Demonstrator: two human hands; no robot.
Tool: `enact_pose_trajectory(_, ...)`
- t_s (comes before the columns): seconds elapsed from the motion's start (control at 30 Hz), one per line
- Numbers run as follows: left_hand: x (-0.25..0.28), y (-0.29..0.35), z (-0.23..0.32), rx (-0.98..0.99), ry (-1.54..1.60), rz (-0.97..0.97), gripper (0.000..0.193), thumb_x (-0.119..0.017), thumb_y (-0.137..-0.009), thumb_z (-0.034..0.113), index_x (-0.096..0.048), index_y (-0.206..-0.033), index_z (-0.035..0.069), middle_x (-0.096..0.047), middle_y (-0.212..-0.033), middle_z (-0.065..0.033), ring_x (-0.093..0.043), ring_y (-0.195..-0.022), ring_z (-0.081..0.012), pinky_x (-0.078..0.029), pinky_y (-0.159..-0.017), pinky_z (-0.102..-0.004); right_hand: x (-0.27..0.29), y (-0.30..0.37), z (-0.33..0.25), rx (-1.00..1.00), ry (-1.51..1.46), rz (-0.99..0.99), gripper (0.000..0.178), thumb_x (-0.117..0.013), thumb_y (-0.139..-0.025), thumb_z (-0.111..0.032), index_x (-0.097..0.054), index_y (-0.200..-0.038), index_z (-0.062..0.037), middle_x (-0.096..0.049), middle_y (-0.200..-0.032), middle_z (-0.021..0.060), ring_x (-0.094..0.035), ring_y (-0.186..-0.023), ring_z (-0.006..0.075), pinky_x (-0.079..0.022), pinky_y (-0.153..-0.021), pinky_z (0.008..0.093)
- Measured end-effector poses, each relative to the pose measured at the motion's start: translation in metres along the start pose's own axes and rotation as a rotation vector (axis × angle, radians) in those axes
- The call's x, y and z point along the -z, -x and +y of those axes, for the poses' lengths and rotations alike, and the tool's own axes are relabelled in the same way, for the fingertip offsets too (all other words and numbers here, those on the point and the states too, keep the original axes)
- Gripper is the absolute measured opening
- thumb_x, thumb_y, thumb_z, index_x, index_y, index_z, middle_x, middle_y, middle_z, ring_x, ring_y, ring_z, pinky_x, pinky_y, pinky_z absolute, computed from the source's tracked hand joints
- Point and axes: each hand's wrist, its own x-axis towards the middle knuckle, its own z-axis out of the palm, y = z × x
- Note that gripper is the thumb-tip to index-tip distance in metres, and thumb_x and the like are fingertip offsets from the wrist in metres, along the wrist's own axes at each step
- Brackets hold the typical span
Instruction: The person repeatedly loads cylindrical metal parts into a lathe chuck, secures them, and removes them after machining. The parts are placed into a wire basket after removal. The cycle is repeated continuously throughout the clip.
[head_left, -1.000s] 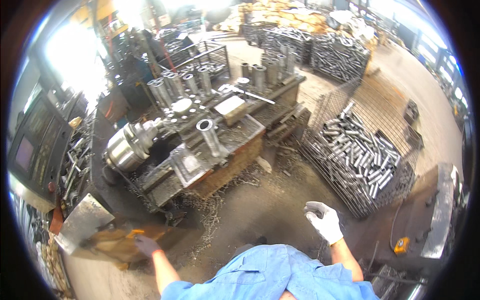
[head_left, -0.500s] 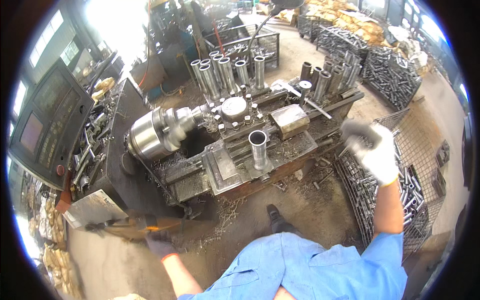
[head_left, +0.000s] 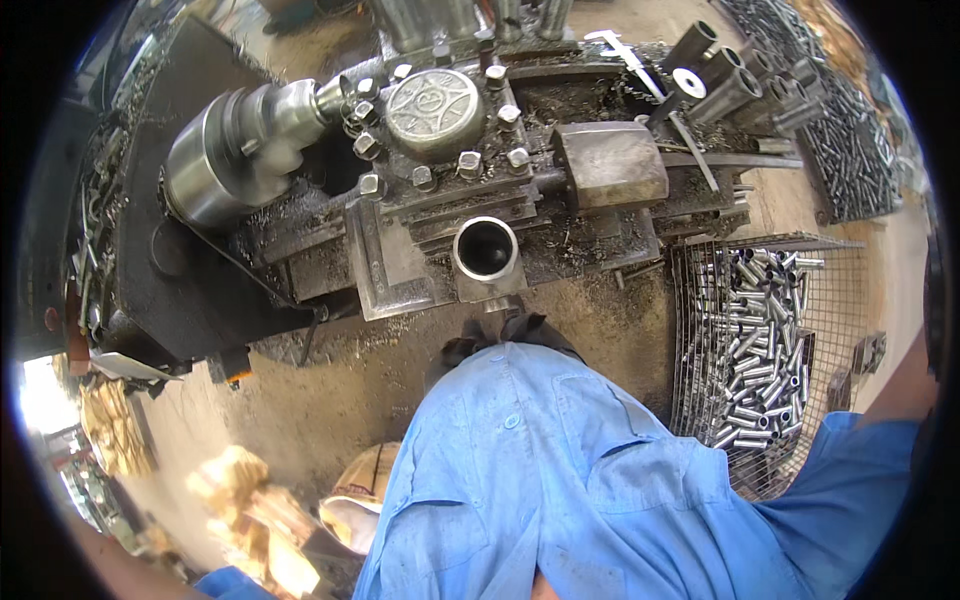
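Observation:
Neither of my hands shows; both run past the picture's rim. My left forearm point(head_left: 125, 570) shows at the lower left edge, and my right forearm point(head_left: 905, 385) reaches out at the right edge. Before me stands a lathe with a steel chuck point(head_left: 205, 175) on its left, its jaw end blurred. A tool post point(head_left: 432, 110) ringed by square-headed bolts sits in the middle. On the carriage's front, an open-topped metal tube point(head_left: 487, 250) stands upright. A squared metal block point(head_left: 610, 165) lies to its right.
At the back right, calipers point(head_left: 625, 60) lie beside several dark upright tubes point(head_left: 730, 95). A wire mesh basket point(head_left: 845, 290) of short metal pipes stands right of me. Behind it is another heap of pipes point(head_left: 850, 145). Woven sacks point(head_left: 245, 490) lie at the lower left.
Both hands have gone from view, the left past the lower left and the right past the right edge. My view has tilted down and closer to the lathe.

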Motion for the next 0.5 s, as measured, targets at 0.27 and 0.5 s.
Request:
enact_pose_trajectory(0.27, 0.016, 0.069, 0.015, 0.186, 0.105, -0.247, 0.034, -0.054, -0.112, 0.023, -0.065, -0.133, -0.001, -0.069, -0.128, -0.0141, -0.067, -0.113, -0.0214, -0.055, -0.100, -0.0336, -0.248, 0.010, -0.022, 0.056, -0.069, -0.644, 0.057, -0.074, -0.093, -0.049, -0.073, -0.125, -0.0016, -0.077, -0.114, 0.0159, -0.074, -0.102, 0.0253, -0.058, -0.094, 0.0395)
enact_pose_trajectory(0.5, -0.001, 0.104, 0.031, 0.244, 0.106, -0.266, 0.033, -0.056, -0.111, 0.021, -0.065, -0.132, -0.002, -0.069, -0.128, -0.0140, -0.067, -0.114, -0.0226, -0.054, -0.102, -0.0346, -0.327, 0.022, -0.043, 0.054, -0.095, -0.811, 0.062, -0.074, -0.093, -0.052, -0.070, -0.128, -0.0004, -0.075, -0.118, 0.0179, -0.073, -0.106, 0.0267, -0.057, -0.097, 0.0404)
